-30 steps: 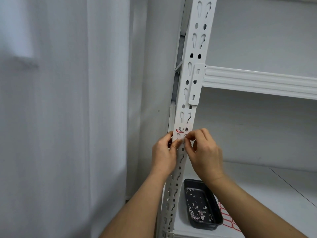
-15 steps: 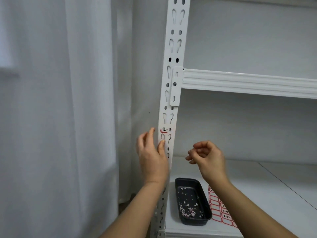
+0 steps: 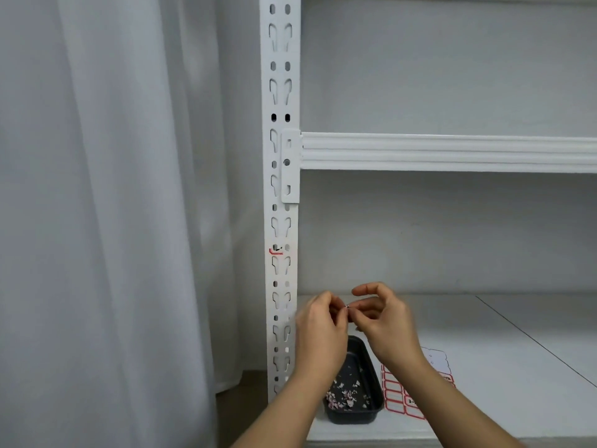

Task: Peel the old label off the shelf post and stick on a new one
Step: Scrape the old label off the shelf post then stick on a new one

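My left hand (image 3: 319,331) and right hand (image 3: 384,321) met in front of the shelf (image 3: 484,367), just right of the shelf post (image 3: 280,189), fingertips pinched together on a tiny scrap of label (image 3: 346,306). A red-edged remnant of the old label (image 3: 275,251) clung to the post, well above my hands. Below my wrists, at the shelf's front left corner, sat the dark tray (image 3: 355,415) of peelings, the sheet of new labels (image 3: 407,396) just beside it.
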